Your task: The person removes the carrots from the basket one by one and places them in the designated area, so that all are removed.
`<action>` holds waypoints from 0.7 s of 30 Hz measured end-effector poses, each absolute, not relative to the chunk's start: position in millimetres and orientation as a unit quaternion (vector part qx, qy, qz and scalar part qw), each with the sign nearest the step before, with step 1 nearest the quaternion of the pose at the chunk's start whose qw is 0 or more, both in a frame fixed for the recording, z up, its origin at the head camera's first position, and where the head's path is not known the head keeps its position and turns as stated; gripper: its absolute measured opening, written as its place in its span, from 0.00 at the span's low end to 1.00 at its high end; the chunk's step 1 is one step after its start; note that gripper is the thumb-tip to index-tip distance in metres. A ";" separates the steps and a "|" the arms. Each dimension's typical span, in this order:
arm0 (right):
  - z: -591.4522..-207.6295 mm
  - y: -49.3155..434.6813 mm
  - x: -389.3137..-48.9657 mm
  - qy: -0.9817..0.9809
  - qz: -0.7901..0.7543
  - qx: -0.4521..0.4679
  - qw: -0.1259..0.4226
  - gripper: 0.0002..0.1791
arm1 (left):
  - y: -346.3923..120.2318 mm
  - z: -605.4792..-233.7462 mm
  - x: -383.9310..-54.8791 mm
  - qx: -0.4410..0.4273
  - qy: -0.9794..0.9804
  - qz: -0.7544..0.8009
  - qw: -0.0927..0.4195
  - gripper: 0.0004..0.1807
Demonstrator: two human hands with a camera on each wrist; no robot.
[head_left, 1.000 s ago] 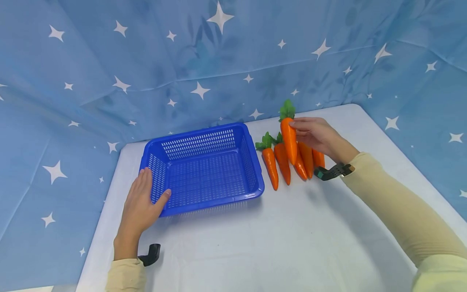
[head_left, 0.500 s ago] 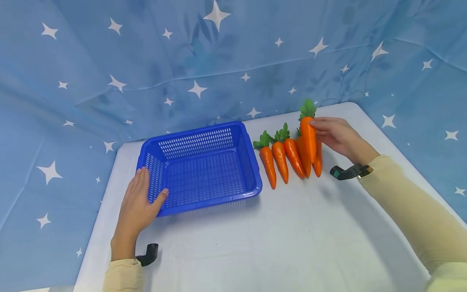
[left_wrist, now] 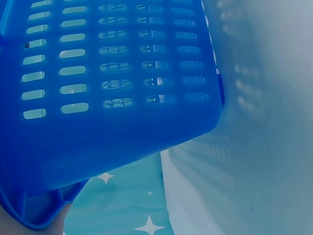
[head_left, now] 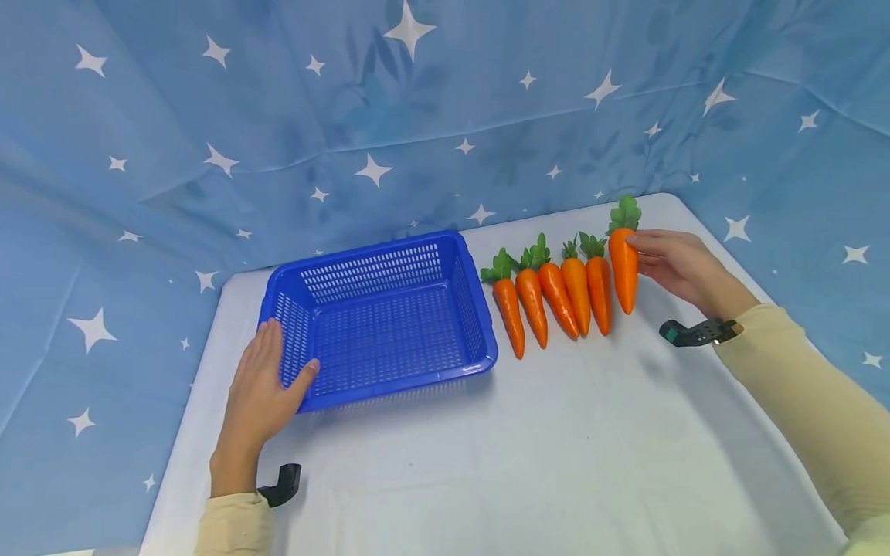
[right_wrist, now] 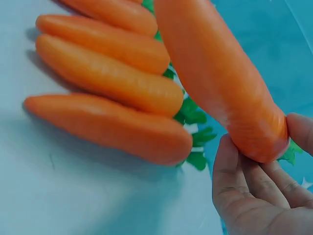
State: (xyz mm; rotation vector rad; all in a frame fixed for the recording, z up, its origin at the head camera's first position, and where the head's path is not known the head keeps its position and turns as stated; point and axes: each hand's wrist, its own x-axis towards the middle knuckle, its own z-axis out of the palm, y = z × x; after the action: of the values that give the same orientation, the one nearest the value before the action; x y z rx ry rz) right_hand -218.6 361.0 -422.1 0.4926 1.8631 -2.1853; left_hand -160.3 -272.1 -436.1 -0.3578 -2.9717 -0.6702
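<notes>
My right hand (head_left: 677,266) pinches a carrot (head_left: 623,270) near its leafy top, thumb on one side and fingers on the other. The right wrist view shows this carrot (right_wrist: 220,78) raised over the table, with its tip away from the palm. To its left several more carrots (head_left: 574,289) lie side by side in a row, green tops toward the back. My left hand (head_left: 260,386) rests with straight fingers along the left rim of a blue plastic basket (head_left: 385,390). Close up in the left wrist view are the slotted wall (left_wrist: 117,132) and rim of that basket.
A white cloth covers the table (head_left: 445,479). Behind and beside it hangs a blue curtain (head_left: 278,100) with white stars. The basket's right side stands close to the leftmost carrot (head_left: 510,316). Black wrist cameras sit on both wrists.
My right hand has carried its carrot to the right, past the row's right end. The carrots it overlapped before now show fully. My left hand has stayed at the basket.
</notes>
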 end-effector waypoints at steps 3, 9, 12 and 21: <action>-425.2 366.5 -217.7 0.635 -0.742 0.178 0.117 0.44 | -272.2 -436.6 -160.1 -0.116 -0.968 -0.218 0.037 0.52; -435.4 375.5 -216.3 0.664 -0.712 0.193 0.120 0.51 | -271.7 -436.7 -162.0 -0.124 -0.967 -0.219 0.038 0.52; -442.4 379.5 -215.3 0.696 -0.682 0.191 0.120 0.50 | -271.2 -436.4 -162.6 -0.127 -0.967 -0.219 0.038 0.51; -461.9 377.2 -218.0 0.808 -0.552 0.183 0.090 0.45 | -272.0 -436.4 -161.9 -0.122 -0.969 -0.213 0.028 0.52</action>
State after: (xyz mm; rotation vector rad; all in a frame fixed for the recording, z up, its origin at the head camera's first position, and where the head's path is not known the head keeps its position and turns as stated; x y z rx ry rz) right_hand -218.0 377.2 -461.9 0.5455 2.4031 -1.6427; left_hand -161.9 -272.0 -436.4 -0.3776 -2.9912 -0.6582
